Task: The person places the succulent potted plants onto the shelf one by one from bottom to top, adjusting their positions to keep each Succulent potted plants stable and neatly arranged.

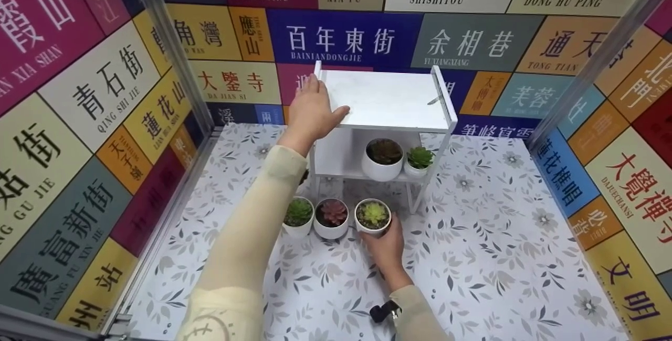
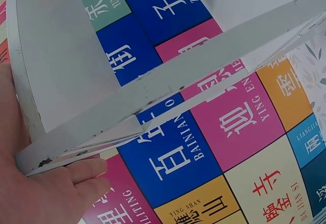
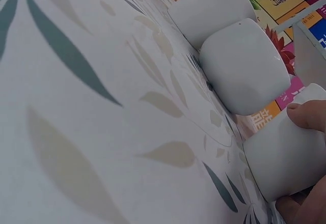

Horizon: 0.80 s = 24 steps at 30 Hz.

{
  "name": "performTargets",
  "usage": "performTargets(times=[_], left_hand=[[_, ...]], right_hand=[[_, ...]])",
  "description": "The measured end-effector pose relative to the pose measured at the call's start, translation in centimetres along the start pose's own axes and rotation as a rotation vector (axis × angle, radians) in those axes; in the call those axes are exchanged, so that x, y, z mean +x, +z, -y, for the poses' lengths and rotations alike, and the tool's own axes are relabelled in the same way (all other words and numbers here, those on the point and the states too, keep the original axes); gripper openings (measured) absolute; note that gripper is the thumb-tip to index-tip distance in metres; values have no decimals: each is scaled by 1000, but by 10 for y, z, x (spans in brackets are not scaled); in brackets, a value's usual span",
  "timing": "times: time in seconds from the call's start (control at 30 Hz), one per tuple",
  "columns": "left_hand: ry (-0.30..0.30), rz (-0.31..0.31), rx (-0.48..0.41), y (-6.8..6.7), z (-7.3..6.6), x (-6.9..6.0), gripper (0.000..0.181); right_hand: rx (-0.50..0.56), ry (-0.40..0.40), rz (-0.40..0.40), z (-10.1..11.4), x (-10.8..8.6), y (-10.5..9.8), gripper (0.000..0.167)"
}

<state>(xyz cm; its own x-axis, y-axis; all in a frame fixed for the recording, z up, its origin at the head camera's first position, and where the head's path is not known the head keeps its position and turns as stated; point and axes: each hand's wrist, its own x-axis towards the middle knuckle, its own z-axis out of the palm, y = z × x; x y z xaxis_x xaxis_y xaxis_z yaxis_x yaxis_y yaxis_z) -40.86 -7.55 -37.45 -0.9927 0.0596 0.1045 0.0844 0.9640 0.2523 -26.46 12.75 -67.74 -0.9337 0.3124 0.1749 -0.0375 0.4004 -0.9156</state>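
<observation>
At the upper left of a small white two-tier shelf [image 1: 388, 97], my left hand [image 1: 310, 113] grips the side rail, thumb over the top board. In the left wrist view, fingers of that hand [image 2: 61, 188] lie along the outside of the shelf frame [image 2: 168, 81]. Below the shelf, my right hand [image 1: 387, 244] holds a white pot with a yellow-green succulent [image 1: 374, 215]. The right wrist view shows its thumb and fingers around this pot [image 3: 285, 147]. Left of it stand pots with a red succulent [image 1: 332, 212] and a green succulent [image 1: 299, 212].
On the lower tier sit a larger white pot with a dark plant [image 1: 383, 160] and a small green succulent [image 1: 420, 160]. Another dark plant is mostly hidden behind my left forearm. Colourful sign-covered walls [image 1: 341, 36] surround the leaf-patterned tabletop [image 1: 499, 236].
</observation>
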Motion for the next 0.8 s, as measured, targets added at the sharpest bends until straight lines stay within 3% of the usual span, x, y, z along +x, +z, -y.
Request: performTargets(times=[0.4, 0.8], left_hand=[[5, -9, -3, 0, -1, -1, 103], [-4, -17, -14, 1, -1, -2, 102]], right_hand=[[0, -13, 7, 4, -1, -4, 97], [88, 9, 16, 26, -2, -10, 89]])
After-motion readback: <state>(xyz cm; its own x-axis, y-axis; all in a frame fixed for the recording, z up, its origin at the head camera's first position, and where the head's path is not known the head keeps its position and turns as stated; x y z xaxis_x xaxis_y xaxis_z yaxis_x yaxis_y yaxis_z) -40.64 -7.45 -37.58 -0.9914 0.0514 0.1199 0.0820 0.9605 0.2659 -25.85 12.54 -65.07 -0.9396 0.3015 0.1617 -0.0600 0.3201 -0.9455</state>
